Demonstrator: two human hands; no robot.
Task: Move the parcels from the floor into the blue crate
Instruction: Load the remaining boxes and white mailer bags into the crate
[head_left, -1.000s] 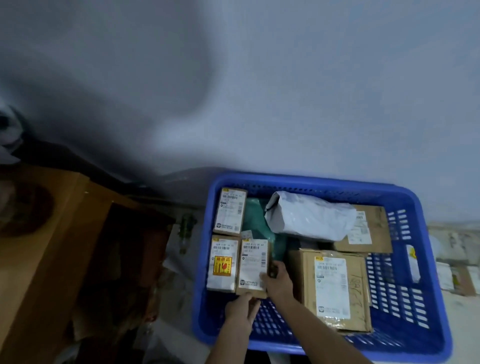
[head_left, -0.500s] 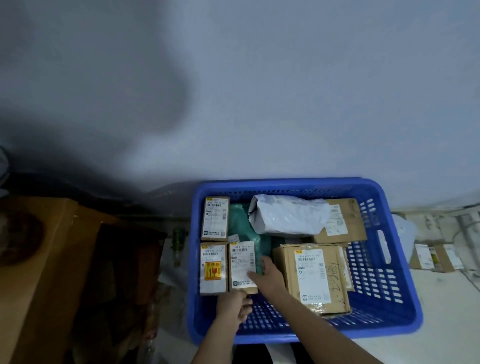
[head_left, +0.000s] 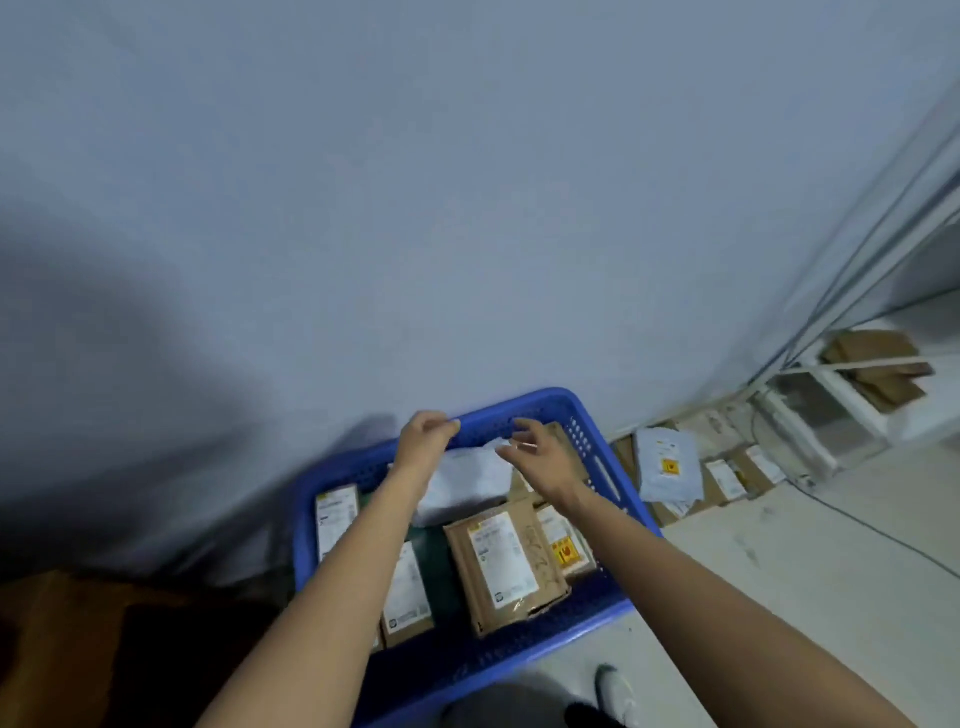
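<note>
Already we count at least 5 parcels inside the blue crate (head_left: 597, 610), which sits on the floor against the grey wall (head_left: 467, 182): a large brown box (head_left: 511, 564) with a white label near the middle, a smaller labelled box (head_left: 410, 592) at its 9 o'clock, another box (head_left: 336, 517) along the crate's 9 o'clock side, a flat packet with an orange sticker (head_left: 563, 545) at 3 o'clock, and a white mailer bag (head_left: 467, 483) toward 12 o'clock. Our left hand (head_left: 423, 436) reaches to the far rim, fingers curled together; whether they grip the rim or the bag's edge we cannot tell. Our right hand (head_left: 540, 457) hovers over the bag with fingers spread and loose, holding nothing. We judge the job well underway but unfinished: on the floor at the crate's 2 o'clock lie a white bag with an orange sticker (head_left: 667, 465) and several brown parcels (head_left: 737, 475) beside it. Beyond them at 2 o'clock a white shelf frame (head_left: 831, 395) holds flattened cardboard (head_left: 878, 369), and a cable (head_left: 883, 535) trails across the floor near those parcels, a likely snag. A brown carton (head_left: 78, 649) stands at 8 o'clock.
</note>
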